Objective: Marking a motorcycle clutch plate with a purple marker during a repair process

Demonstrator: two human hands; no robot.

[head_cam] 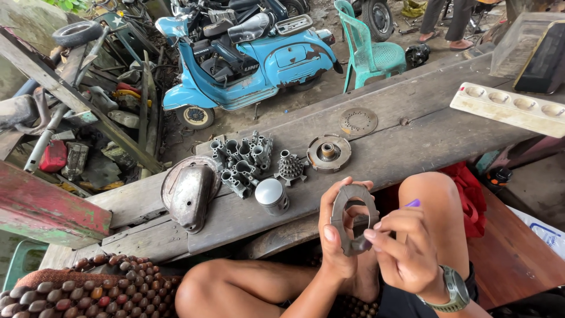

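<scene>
Both hands up over the knees, working one grey metal ring (353, 206). The left hand (336, 244) is curled round its left edge, thumb in front. The right hand (406, 253) pinches a small dark piece against the ring's lower edge, fingers closed tight, a watch (456, 288) on the wrist. On the wooden bench (424, 129) beyond: one rounded metal cover (188, 191), one cluster of grey metal parts (244, 162), one shiny piston (272, 194), one small toothed cone (290, 168), one round hub (328, 152), one flat disc (358, 121). Behind, one blue scooter (247, 59) and one green plastic chair (368, 50).
</scene>
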